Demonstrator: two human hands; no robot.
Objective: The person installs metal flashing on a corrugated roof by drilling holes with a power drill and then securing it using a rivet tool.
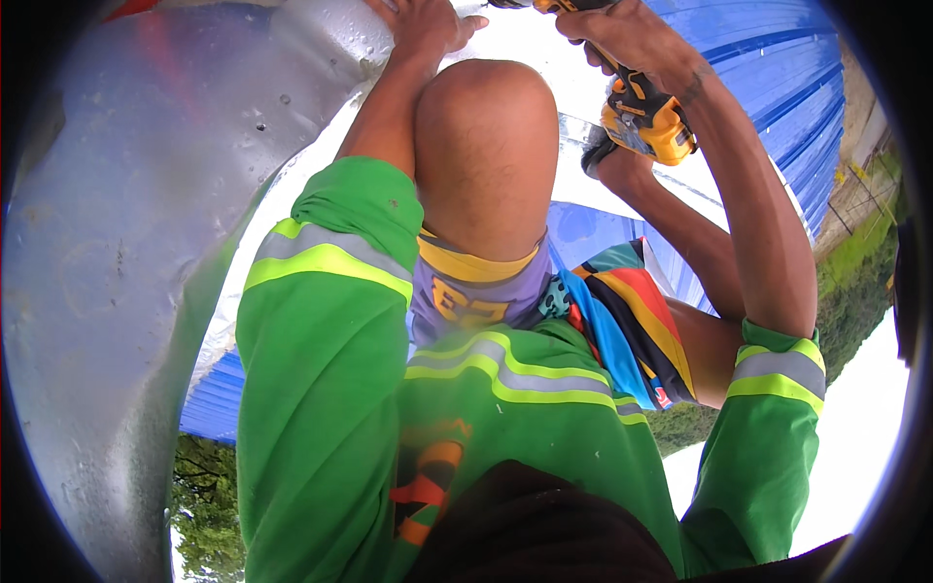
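Note:
My right hand (pixel 637 39) is closed around the grip of a yellow and black cordless drill (pixel 653 126) at the top of the head view. The drill's battery end hangs below my fist, and its front end is cut off by the upper edge. Left of it, my left hand (pixel 428 24) lies on a bright silvery sheet (pixel 321 49), thumb stretched out and fingers partly beyond the frame. Nothing shows in that hand. My raised bare knee (pixel 491 146) comes up between both forearms.
Blue ribbed roofing (pixel 748 49) slopes along the upper right, with more blue sheeting (pixel 214 398) at the lower left. A large, dented, wet silvery surface (pixel 107 243) fills the left side. Beyond the right roof edge are grass and a wire fence (pixel 860 199). My sandalled foot (pixel 603 154) rests near the drill.

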